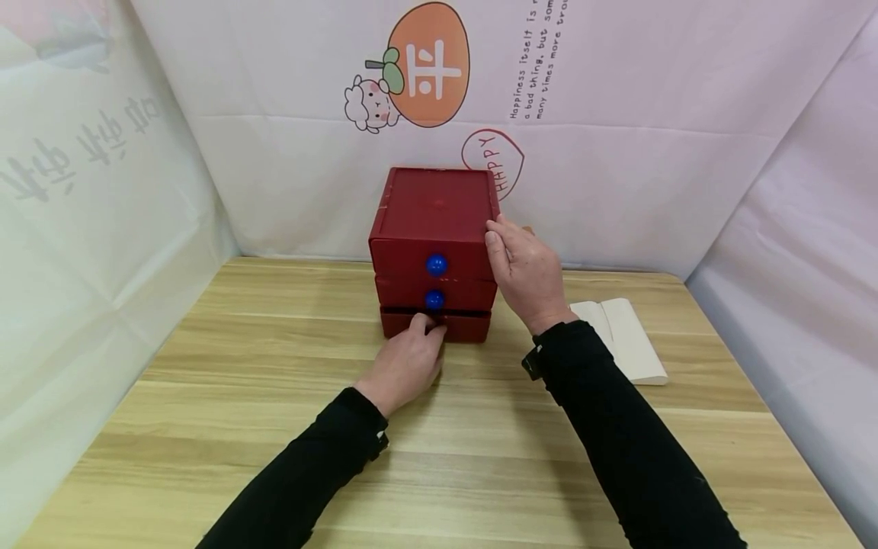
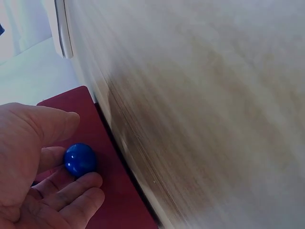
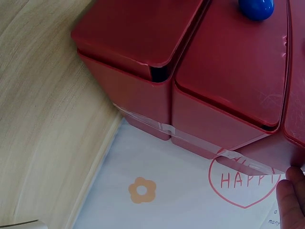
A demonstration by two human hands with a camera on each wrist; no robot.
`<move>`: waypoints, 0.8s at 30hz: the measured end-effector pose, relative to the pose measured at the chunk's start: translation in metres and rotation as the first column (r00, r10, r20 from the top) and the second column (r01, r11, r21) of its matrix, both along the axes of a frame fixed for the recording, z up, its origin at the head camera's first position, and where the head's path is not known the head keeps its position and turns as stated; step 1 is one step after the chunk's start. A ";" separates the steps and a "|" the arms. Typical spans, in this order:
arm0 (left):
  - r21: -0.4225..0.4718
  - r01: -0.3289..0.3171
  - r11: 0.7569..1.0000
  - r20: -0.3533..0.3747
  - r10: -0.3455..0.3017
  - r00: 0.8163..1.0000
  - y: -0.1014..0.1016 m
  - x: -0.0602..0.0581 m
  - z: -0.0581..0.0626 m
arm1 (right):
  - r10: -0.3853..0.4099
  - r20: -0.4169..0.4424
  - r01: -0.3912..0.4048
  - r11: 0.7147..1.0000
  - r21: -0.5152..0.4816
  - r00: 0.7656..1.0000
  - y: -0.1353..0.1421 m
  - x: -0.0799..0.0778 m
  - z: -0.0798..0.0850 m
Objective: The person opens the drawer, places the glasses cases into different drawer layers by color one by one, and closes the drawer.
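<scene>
A red three-drawer cabinet [image 1: 434, 206] stands against the back cloth, with blue round knobs on its drawers. Its bottom drawer [image 1: 469, 328] sticks out slightly, leaving a dark gap above its front. My left hand [image 1: 406, 364] is at that drawer, fingers curled about its blue knob [image 2: 80, 160]; the left wrist view shows the thumb a little apart from the knob. My right hand [image 1: 530, 268] rests on the cabinet's upper right edge with its fingers extended. In the right wrist view, fingertips [image 3: 290, 195] touch the cabinet's side.
A white flat folded item [image 1: 627, 343] lies on the wooden table [image 1: 274, 412], right of the cabinet. Printed white cloth [image 1: 274, 175] hangs behind and along both sides. Clear tape [image 3: 190, 136] runs along the cabinet's side.
</scene>
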State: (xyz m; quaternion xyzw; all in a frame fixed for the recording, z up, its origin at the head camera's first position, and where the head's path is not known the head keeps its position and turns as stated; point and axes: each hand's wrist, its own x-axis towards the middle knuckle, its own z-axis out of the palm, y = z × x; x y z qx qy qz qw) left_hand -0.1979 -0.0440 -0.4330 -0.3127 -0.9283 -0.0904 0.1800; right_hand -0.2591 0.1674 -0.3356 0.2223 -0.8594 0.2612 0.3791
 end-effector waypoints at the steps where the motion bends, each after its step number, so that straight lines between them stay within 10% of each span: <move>1: 0.000 0.002 1.000 0.000 -0.002 1.000 0.000 0.001 0.000 | 0.001 0.000 -0.001 1.000 -0.001 1.000 0.000 0.000 0.000; 24: 0.033 0.019 0.999 0.052 -0.021 0.998 -0.008 0.027 0.004 | 0.007 0.001 -0.007 1.000 -0.017 1.000 0.000 -0.002 0.000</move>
